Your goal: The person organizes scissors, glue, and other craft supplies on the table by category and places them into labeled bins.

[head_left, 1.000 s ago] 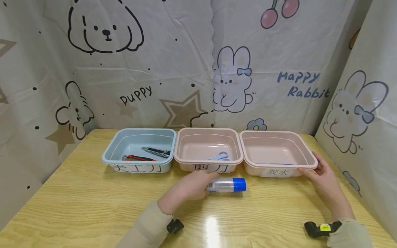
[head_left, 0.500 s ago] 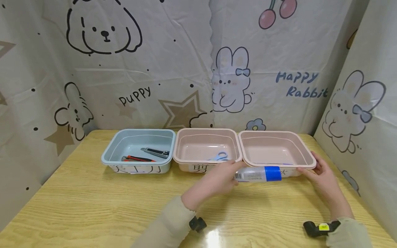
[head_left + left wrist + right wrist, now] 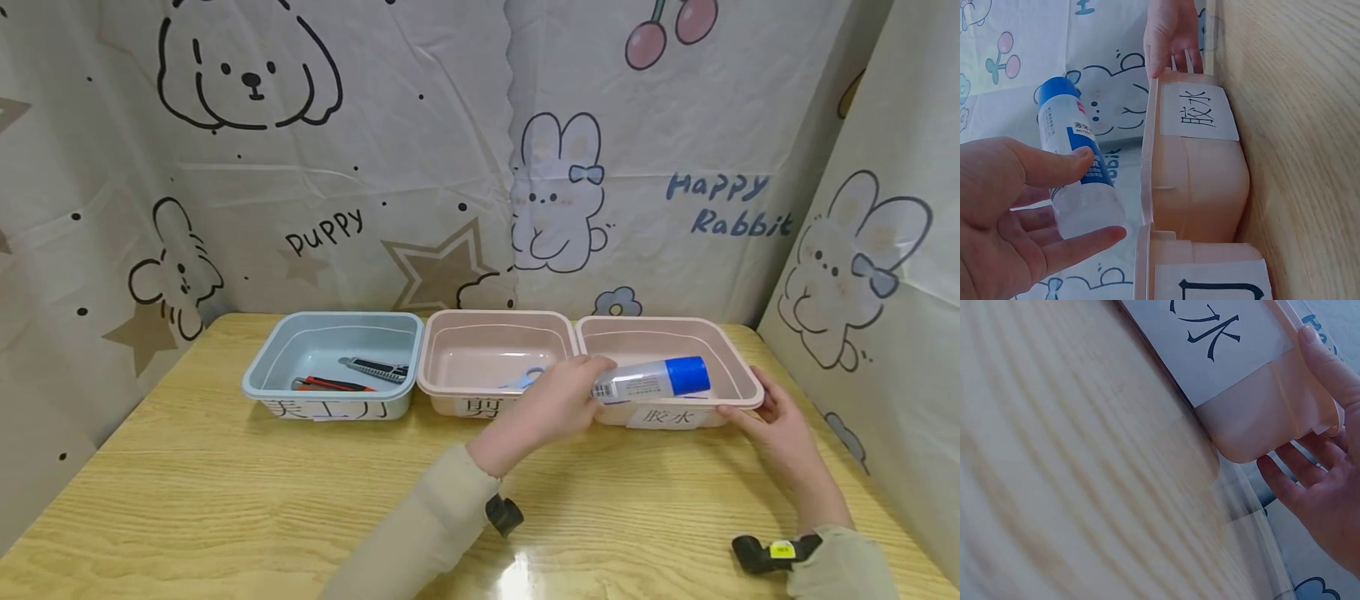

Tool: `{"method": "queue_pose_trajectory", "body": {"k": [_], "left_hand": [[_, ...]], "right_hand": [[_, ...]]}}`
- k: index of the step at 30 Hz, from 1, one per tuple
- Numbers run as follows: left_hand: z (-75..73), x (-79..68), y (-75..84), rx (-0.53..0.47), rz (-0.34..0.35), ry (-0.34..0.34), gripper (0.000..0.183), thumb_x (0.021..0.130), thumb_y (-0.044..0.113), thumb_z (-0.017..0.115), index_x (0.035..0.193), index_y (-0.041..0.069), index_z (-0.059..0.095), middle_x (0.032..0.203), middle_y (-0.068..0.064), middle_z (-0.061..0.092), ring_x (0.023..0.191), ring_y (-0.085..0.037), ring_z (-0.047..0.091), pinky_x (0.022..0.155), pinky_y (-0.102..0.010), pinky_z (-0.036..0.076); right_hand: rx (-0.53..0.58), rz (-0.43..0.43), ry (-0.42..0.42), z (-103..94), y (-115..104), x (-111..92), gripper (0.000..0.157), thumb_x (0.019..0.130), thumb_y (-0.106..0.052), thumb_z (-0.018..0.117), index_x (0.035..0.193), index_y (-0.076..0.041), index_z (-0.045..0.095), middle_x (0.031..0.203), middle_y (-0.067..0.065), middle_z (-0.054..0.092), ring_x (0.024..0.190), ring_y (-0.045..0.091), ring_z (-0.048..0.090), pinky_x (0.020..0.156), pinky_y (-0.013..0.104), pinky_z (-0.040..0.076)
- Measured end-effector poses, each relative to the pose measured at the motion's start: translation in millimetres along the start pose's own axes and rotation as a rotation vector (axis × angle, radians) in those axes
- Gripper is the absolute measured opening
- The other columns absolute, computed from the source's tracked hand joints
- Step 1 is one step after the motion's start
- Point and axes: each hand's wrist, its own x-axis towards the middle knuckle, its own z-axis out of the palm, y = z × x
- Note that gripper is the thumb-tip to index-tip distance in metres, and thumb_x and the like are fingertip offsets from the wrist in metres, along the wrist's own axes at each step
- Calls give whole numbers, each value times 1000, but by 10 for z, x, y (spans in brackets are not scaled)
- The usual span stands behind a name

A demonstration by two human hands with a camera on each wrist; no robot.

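Observation:
My left hand [image 3: 558,404] grips a clear glue bottle [image 3: 637,382] with a blue cap, thumb on its label in the left wrist view. The bottle [image 3: 1079,156] is over the front rim of the right pink bin [image 3: 720,337], cap pointing right and slightly up. My right hand [image 3: 783,437] holds that bin's front right corner; in the right wrist view the thumb of this hand [image 3: 1335,469] lies on the rim and the fingers bend round the side. Only a sliver of something blue shows inside the bin, behind its front rim.
Left of it stands a middle pink bin [image 3: 498,318] with light blue scissors [image 3: 528,377], partly hidden by my left hand. A blue bin [image 3: 337,320] at the left holds a grey box cutter [image 3: 375,369] and a red one [image 3: 330,384]. Labels mark the fronts. Patterned cloth [image 3: 420,167] hangs behind.
My left hand has carried the glue bottle rightward and up, from in front of the middle bin to over the right bin's front rim. The right hand stays at the bin's corner.

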Motion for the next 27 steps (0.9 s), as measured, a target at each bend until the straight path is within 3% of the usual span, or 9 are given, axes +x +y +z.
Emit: {"method": "queue_pose_trajectory", "body": {"k": [7, 12, 20, 27], "left_hand": [[-5, 288, 26, -37, -14, -8, 53, 81, 17, 69, 130, 13, 49, 117, 1, 61, 94, -6, 58, 76, -16, 47], [57, 447, 27, -45, -38, -17, 54, 79, 20, 70, 129, 16, 51, 116, 5, 62, 86, -1, 56, 75, -14, 46], [212, 585, -14, -95, -113, 26, 55, 74, 22, 75, 126, 21, 55, 114, 5, 62, 77, -3, 55, 64, -12, 43], [305, 661, -26, -40, -141, 73, 54, 71, 30, 77, 122, 24, 58, 110, 8, 64, 75, -2, 54, 60, -12, 41]], "right_hand": [[23, 4, -5, -20, -13, -5, 80, 88, -30, 58, 147, -26, 4, 152, 12, 14, 132, 17, 27, 88, 5, 35], [10, 15, -19, -17, -32, -16, 81, 88, -33, 58, 147, -26, 3, 151, 15, 11, 135, 29, 22, 89, 7, 36], [24, 20, -2, -8, -35, -11, 82, 87, -33, 59, 147, -25, 4, 152, 14, 11, 135, 30, 22, 94, 11, 35], [24, 27, 14, 3, -11, 4, 82, 86, -33, 60, 147, -26, 5, 152, 13, 12, 135, 30, 22, 93, 11, 36]]}}
